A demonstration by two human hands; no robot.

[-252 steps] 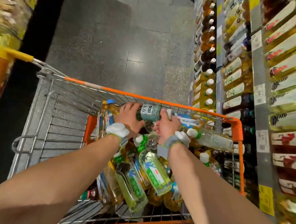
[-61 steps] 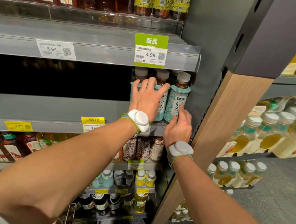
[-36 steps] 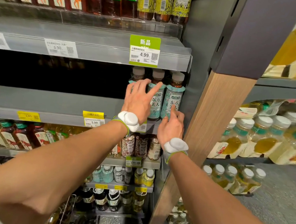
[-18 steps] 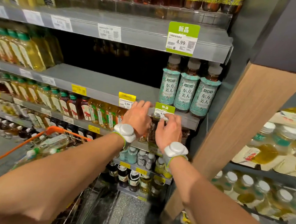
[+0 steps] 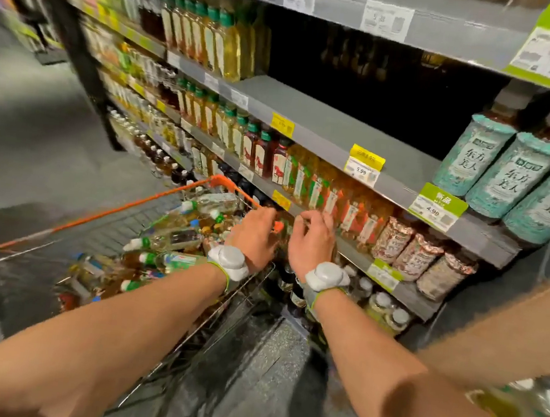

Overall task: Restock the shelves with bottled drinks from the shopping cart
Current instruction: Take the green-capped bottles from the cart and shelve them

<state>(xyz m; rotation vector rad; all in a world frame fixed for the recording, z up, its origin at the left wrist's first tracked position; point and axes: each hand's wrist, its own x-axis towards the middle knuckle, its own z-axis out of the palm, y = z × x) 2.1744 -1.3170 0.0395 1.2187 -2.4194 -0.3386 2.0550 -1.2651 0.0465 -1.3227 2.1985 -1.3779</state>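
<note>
The person's left grip [image 5: 253, 236] is hovering over the near corner of the shopping cart [image 5: 124, 207], right where the orange rim is meeting the shelving. Its fingers are curling down out of sight behind the knuckles, so whether it is holding the rim or nothing at all cannot be told. The right grip [image 5: 310, 244] is hanging just beside it, in front of the lower shelf edge, with thumb and fingers loosely bent and nothing showing between them. Each wrist is wearing a white puck-shaped device on a band [image 5: 229, 262].

The bottled drinks [image 5: 175, 240] are lying heaped on their sides in the cart's wire basket, pale yellow and green ones mixed, to the left of both grips. Three teal-labelled tea bottles [image 5: 514, 174] are standing upright side by side at the right end of the grey middle shelf [image 5: 326, 122], above a green price tag [image 5: 438, 207]; the stretch of that shelf to their left is showing bare board. One level down, amber bottles with red and green labels [image 5: 320, 186] are filling the row behind the right grip. The whole view is smearing with motion blur, worst at the far left.
</note>
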